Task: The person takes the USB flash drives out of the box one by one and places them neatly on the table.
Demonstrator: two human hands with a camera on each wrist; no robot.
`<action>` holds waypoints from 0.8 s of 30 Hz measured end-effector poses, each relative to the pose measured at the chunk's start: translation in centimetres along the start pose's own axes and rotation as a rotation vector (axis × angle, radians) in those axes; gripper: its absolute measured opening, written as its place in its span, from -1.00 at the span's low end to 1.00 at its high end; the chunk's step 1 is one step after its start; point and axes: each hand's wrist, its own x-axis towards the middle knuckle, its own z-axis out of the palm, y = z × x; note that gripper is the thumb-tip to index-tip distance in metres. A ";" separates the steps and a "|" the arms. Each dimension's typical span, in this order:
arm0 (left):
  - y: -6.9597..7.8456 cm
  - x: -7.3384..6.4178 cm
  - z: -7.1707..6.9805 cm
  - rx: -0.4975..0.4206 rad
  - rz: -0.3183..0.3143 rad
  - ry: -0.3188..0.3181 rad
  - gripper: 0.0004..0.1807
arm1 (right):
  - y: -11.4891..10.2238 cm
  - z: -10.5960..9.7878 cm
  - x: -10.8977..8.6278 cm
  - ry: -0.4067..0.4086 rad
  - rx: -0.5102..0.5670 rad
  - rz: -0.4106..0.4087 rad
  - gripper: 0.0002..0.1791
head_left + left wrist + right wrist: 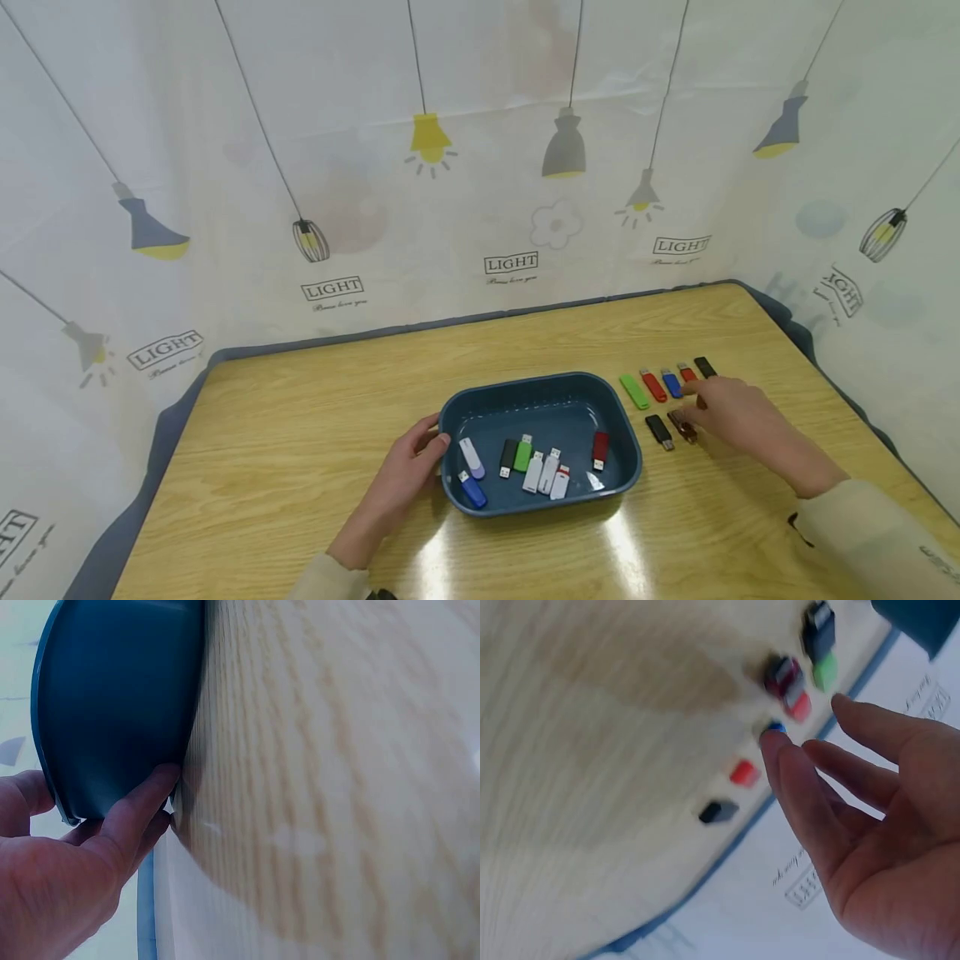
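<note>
Yr left hand (405, 467) grips the glossy blue plastic tray (572, 429), a rounded rectangle at lower ctr of the head view, w/ small oblong USB sticks (522, 456) inside. Yr right hand (738, 412), fingers loosely apart, is over more sticks (634, 392), lower right; can't tell if touching. Table (322, 400): shiny wood grain. Backdrop (465, 200): pale, creased, printed lamps.

Boxed "LIGHT" signs (512, 262) are standing out on the white backdrop (457, 217), left, far and right | "love you" script (340, 305) is running beneath, first word unclear | lettering (939, 562) on right sleeve (870, 529) is showing illegibly
</note>
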 end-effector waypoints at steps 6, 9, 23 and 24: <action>0.0 0.0 -0.1 -0.013 0.001 -0.003 -0.46 | 1.8 -0.8 -0.4 0.126 -0.062 -0.142 -0.79; 0.0 -0.1 -0.1 -0.008 -0.001 0.001 -0.46 | 2.7 0.0 -0.5 0.180 -0.148 -0.369 -0.75; -0.2 0.0 -0.1 -0.010 0.003 -0.005 -0.46 | 3.3 1.7 -0.4 0.219 -0.364 -0.548 -0.75; -0.1 0.0 -0.1 -0.008 0.003 -0.004 -0.46 | 3.3 1.7 -0.5 0.193 -0.365 -0.521 -0.78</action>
